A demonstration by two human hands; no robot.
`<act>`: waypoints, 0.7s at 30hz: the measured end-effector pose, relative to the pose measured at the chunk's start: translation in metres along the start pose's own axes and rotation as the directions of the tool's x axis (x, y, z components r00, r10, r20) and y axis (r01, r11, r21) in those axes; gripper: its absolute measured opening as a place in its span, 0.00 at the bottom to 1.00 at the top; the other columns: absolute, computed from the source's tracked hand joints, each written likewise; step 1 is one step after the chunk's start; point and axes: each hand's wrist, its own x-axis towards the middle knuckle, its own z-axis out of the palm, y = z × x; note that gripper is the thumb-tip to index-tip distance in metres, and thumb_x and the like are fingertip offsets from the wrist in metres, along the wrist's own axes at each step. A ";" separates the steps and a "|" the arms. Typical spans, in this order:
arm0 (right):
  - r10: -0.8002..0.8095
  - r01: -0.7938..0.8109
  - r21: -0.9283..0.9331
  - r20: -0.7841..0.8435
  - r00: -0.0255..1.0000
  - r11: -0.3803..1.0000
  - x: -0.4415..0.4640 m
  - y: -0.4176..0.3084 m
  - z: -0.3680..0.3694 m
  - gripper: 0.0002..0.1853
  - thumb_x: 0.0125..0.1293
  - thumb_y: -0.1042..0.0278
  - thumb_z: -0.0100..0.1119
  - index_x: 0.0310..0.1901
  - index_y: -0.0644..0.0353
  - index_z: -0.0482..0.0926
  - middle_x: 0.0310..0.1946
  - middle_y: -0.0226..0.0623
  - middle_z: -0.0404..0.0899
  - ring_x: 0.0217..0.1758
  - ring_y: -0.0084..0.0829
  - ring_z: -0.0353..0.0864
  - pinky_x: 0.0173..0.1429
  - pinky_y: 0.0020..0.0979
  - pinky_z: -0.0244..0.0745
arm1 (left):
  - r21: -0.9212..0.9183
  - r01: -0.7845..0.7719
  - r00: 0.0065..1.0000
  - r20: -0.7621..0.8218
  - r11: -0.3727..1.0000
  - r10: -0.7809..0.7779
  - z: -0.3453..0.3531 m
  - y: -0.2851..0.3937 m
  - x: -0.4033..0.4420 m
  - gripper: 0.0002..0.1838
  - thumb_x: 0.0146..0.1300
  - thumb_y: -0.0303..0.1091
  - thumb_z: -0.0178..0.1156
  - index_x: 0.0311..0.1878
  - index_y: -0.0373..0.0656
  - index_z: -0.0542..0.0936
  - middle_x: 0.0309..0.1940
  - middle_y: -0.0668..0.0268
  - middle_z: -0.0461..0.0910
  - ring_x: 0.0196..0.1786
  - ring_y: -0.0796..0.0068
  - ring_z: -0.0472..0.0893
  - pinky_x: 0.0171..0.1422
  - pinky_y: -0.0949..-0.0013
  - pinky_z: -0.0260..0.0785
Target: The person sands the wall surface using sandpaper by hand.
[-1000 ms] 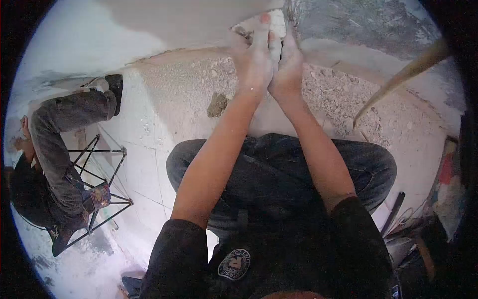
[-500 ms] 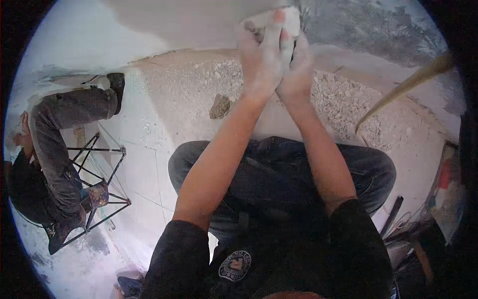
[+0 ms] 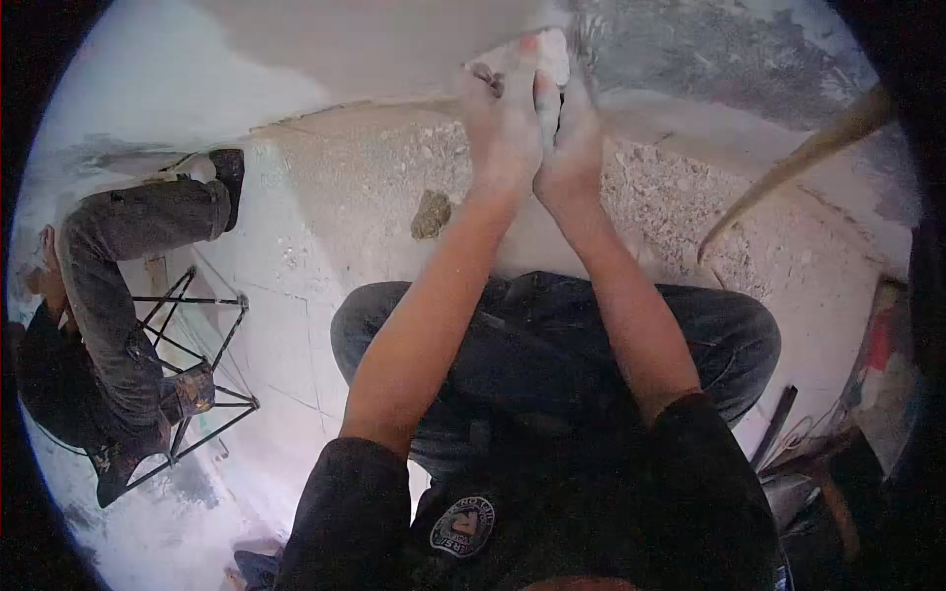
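At the top centre, my left hand (image 3: 505,128) and my right hand (image 3: 574,138) are pressed side by side around a whitish, dusty block (image 3: 554,57). The fingers of both wrap it, with the left thumb lying over its face. The block is at the lower part of a grey and white wall (image 3: 394,44). Its lower side is hidden behind my hands. Below them, pale rubble and dust (image 3: 394,158) cover the floor, with a brown-grey lump (image 3: 431,214) left of my left forearm.
Another person's bent leg (image 3: 148,217) and dark shoe (image 3: 230,187) are at the left, beside a folding stool's black frame (image 3: 241,300). A curved tan pole (image 3: 788,163) slants down at the right. A dark bar (image 3: 776,426) lies lower right.
Both hands and the block shifted right, then back left and slightly down. The hold on the block looks the same.
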 end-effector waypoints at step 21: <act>-0.044 0.045 0.077 -0.014 0.999 0.996 -0.006 0.018 0.003 0.15 0.71 0.60 0.49 0.42 0.67 0.72 0.35 0.61 0.75 0.40 0.60 0.75 0.44 0.47 0.69 | 0.254 -0.224 0.971 -0.030 0.941 0.239 -0.001 -0.020 0.000 0.24 0.69 0.52 0.54 0.43 0.34 0.77 0.34 0.66 0.79 0.34 0.78 0.76 0.39 0.72 0.69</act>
